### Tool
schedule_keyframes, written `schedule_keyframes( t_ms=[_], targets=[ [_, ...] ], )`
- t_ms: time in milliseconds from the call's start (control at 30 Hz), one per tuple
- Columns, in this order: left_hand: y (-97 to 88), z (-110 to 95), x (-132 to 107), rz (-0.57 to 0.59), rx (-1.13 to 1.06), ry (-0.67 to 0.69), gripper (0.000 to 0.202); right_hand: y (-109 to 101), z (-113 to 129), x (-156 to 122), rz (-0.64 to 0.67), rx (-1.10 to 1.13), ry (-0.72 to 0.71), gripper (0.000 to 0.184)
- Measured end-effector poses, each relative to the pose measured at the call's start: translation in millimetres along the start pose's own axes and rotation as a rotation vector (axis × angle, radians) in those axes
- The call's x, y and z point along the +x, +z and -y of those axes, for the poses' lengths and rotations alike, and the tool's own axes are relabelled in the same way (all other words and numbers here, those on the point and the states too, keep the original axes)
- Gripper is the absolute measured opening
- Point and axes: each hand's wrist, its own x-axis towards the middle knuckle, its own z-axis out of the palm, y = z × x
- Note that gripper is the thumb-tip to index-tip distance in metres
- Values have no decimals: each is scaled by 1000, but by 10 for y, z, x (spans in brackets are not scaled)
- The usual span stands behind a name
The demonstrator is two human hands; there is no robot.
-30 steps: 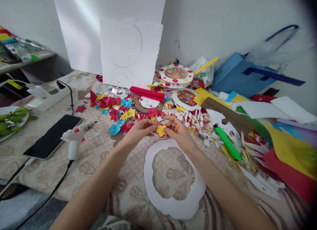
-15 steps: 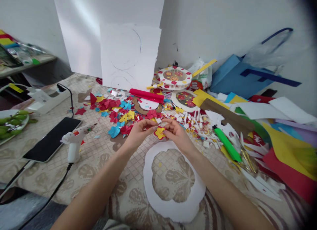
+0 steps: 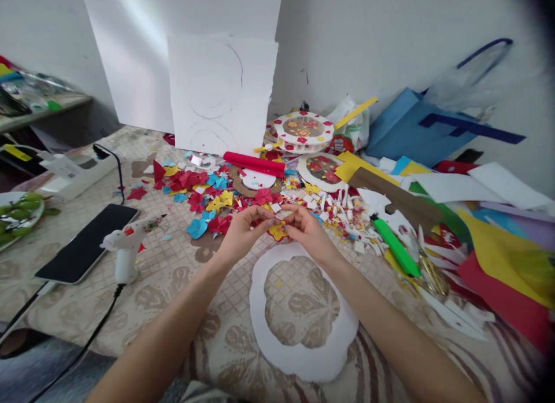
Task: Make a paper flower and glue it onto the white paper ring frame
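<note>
Since the earlier frame, the right hand has curled further over the flower. Left of frame, the glue gun stands unheld. At centre, the left hand, nearly closed, and the right, likewise, pinch the flower: yellow already layered on red. Lower centre, the ring is undecorated.

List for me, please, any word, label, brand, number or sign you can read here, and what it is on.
No text can be read for certain.
Plastic bag: green and red print, too blurred to read.
Charger: faint grey marks, too small to read.
White sheet: drawn curved lines, no words that I can make out.
</note>
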Motion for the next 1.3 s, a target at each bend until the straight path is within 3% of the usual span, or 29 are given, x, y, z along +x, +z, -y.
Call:
schedule_keyframes(
  t_ms=[467,967,1100,1300],
  targets=[
    [-204,-66,67,3,-526,-162,11,-77,-14,46,-65,-14,0,41],
    [-194,-64,72,-105,-367,-141,25,-176,44,69,-118,-18,-6,41],
    [-185,-45,80,-95,-324,-94,19,-186,74,62,-128,-14,-9,40],
    [-165,-53,87,-86,-310,-137,3,-210,71,70,-132,-17,-33,39]
  ],
)
